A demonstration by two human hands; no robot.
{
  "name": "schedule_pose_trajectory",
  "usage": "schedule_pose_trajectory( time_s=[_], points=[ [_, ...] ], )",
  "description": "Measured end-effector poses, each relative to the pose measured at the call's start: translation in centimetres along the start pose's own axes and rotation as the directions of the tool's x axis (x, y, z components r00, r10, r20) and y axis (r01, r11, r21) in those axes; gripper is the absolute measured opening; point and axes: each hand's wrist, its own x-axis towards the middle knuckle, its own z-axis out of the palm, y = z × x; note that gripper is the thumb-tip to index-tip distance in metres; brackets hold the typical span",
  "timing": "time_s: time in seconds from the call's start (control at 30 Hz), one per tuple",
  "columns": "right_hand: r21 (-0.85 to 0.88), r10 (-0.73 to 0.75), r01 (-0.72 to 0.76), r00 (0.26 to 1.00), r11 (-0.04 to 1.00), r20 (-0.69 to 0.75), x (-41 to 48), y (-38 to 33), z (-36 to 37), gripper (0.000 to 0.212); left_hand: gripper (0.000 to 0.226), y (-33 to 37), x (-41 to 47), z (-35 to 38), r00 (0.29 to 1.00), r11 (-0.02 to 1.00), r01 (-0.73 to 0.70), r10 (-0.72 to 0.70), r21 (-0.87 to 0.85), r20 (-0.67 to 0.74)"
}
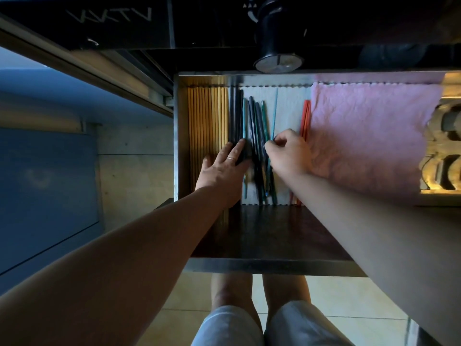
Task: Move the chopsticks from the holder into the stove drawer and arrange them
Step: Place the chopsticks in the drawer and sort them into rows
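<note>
Head view: the drawer (176, 136) is open. On its left side, yellow chopsticks (207, 116) lie in a neat row. The left hand (222, 171) rests flat, fingers straight, on the dark chopsticks (235, 113) just beside them. The right hand (289, 153) pinches one blue-green chopstick (275, 113) with curled fingers. Next come orange chopsticks (305, 116), then a pink cloth (369, 136).

Materials in the drawer
I see a dull metal drawer rim (274, 267), a crinkled matt pink cloth (369, 136), wood-like yellow chopsticks (207, 121), smooth dark chopsticks (258, 126) and a glossy black stove front (112, 28)
</note>
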Motion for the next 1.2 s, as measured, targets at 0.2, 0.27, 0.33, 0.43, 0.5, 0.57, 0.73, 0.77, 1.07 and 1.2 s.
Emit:
schedule_pose_trajectory(
  time_s=[0.2, 0.27, 0.33, 0.43, 0.5, 0.57, 0.73, 0.77, 1.07, 1.2],
  points=[
    [0.027, -0.041, 0.040, 0.999, 0.999, 0.026, 0.3, -1.2, 0.9, 0.013, 0.080, 0.2, 0.2, 0.3, 0.999, 1.000, 0.016, -0.015, 0.016, -0.037],
    [0.004, -0.033, 0.033, 0.997, 0.999, 0.072, 0.4, -1.7, 1.7, 0.010, 0.079, 0.0, 0.1, 0.2, 0.999, 1.000, 0.000, 0.000, -0.001, -0.037],
    [-0.058, -0.029, 0.035, 0.994, 0.998, 0.103, 0.6, -2.0, 2.5, 0.010, 0.079, -0.4, 0.0, 0.0, 0.999, 1.000, -0.016, 0.016, -0.008, -0.030],
    [-0.197, -0.040, 0.066, 0.991, 0.978, 0.130, 1.0, -2.3, 3.2, 0.017, 0.077, -0.6, -0.1, -0.3, 1.000, 1.000, -0.025, 0.025, -0.016, -0.008],
    [-0.246, -0.034, 0.065, 0.991, 0.967, 0.130, 1.3, -2.2, 3.4, 0.018, 0.074, -0.6, -0.1, -0.4, 1.000, 0.999, -0.027, 0.027, -0.031, -0.002],
    [-0.256, -0.033, 0.062, 0.993, 0.965, 0.116, 1.3, -1.9, 3.2, 0.017, 0.074, -0.7, 0.0, -0.2, 1.000, 0.999, -0.028, 0.027, -0.038, -0.015],
    [-0.157, -0.068, 0.086, 0.991, 0.984, 0.115, 0.7, -0.6, 2.3, 0.011, 0.077, -0.5, 0.3, 0.4, 0.998, 1.000, -0.011, 0.010, -0.007, -0.062],
    [-0.147, -0.088, 0.106, 0.989, 0.983, 0.120, 0.6, -0.3, 2.2, 0.011, 0.078, -0.4, 0.4, 0.4, 0.998, 1.000, -0.015, 0.015, 0.013, -0.061],
    [-0.432, -0.212, 0.250, 0.968, 0.867, 0.136, 0.0, -0.4, 2.2, 0.026, 0.076, -1.3, 0.3, -0.2, 0.994, 0.994, -0.082, 0.087, 0.073, -0.067],
    [-0.342, -0.167, 0.180, 0.984, 0.923, 0.068, 0.3, -0.1, 2.1, 0.020, 0.077, -1.1, 0.4, -0.4, 0.996, 0.994, -0.078, 0.082, 0.077, -0.048]
  ],
)
